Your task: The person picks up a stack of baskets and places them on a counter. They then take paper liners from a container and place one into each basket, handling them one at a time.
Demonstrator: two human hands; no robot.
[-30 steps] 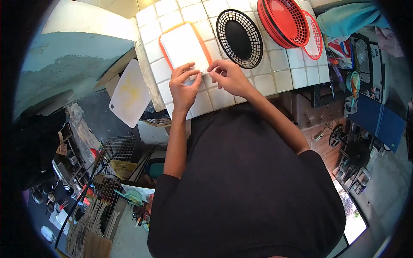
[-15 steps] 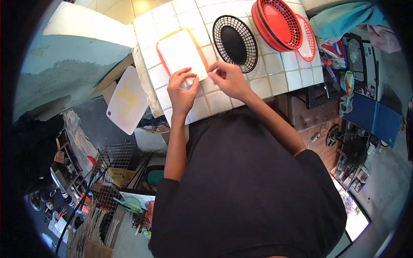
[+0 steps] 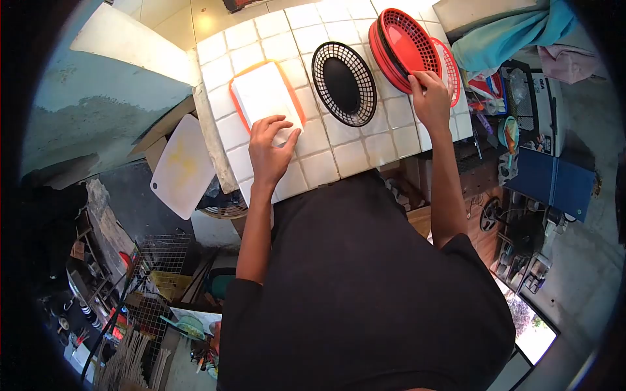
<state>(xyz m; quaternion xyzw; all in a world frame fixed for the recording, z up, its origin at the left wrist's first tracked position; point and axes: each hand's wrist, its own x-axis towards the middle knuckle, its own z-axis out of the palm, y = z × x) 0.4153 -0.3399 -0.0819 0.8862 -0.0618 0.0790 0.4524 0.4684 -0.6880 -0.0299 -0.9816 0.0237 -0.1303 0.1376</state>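
Note:
My left hand [image 3: 270, 150] rests on the near end of a stack of white paper sheets [image 3: 264, 94], its fingers bent and its thumb held apart. The sheets lie in a shallow tray with an orange rim [image 3: 236, 104]. My right hand [image 3: 432, 103] is at the near rim of the top red oval basket [image 3: 411, 45], with thumb and fingers closed on the edge. That basket sits on a stack of red and black ones. Between my hands lies a black oval basket [image 3: 342, 85] with an open-grid rim.
Another red basket with a white liner [image 3: 450, 72] lies right of the stack. All stand on a white tiled counter [image 3: 365, 146]. A teal cloth [image 3: 515, 39] hangs at the right, and a stained white cutting board [image 3: 184, 166] leans left of the counter.
My right hand has moved from beside the paper tray to the red basket stack on the right. My left hand stays at the paper. The view has shifted slightly.

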